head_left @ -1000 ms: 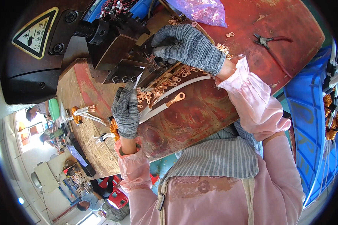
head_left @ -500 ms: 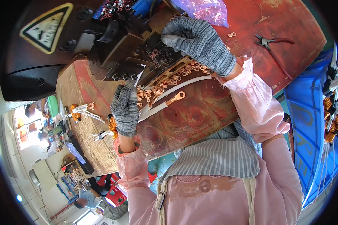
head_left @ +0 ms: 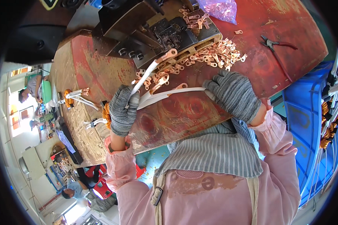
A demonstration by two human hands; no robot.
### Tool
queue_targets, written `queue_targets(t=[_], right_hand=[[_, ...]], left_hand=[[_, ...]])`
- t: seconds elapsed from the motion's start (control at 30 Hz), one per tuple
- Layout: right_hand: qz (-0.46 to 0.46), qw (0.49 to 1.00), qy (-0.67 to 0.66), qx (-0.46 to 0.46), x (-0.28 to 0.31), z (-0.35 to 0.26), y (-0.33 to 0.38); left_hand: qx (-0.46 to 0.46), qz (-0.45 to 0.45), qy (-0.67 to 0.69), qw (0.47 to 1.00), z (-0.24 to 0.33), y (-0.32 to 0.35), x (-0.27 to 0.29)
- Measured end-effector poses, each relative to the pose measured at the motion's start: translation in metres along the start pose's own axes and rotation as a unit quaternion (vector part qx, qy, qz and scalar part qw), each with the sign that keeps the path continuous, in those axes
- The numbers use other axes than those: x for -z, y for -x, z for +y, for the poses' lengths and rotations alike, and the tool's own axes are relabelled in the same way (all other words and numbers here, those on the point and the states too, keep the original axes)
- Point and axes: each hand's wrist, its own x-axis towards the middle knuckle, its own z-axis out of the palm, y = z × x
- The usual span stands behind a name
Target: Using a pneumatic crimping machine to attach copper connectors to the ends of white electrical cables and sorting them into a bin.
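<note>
My left hand (head_left: 124, 110), in a grey knitted glove, is closed on a white cable (head_left: 145, 77) that slants up and away. At its far end sits a copper lug (head_left: 167, 55), just in front of the press's die block (head_left: 176, 35). More white cable with a copper lug lies beside that hand, and an orange copper coil (head_left: 106, 114) shows at its left edge. To the right, my gloved right hand (head_left: 234, 95) has its fingertips together at the end of a thin white wire (head_left: 184, 90) that runs across toward my left hand.
Loose copper lugs (head_left: 218, 52) are heaped along the press base. A purplish plastic bag of lugs (head_left: 221, 9) and red-handled pliers (head_left: 276, 45) lie on the red worn tabletop (head_left: 191, 112). Blue bins (head_left: 308, 112) with coils stand right. Other people are at far left.
My left hand has drawn the cable and its lug back from the press. My right hand has left the die area and come down to the thin wire's end. The view has shifted slightly.
</note>
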Motion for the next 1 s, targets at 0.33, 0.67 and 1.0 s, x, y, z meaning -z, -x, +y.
queue_targets(t=[0.33,0.67,1.0], right_hand=[[0.089,0.996,0.015,0.013,-0.017,-0.007,-0.013],[0.072,0.989,-0.101,0.076,-0.034,-0.020,-0.027],[0.201,0.978,0.003,0.054,-0.001,-0.024,-0.040]], left_hand=[[0.075,0.016,-0.048,0.996,-0.053,0.087,0.012],[0.175,-0.118,0.083,0.974,-0.047,0.105,0.058],[0.042,-0.267,0.188,0.944,0.017,-0.022,-0.016]])
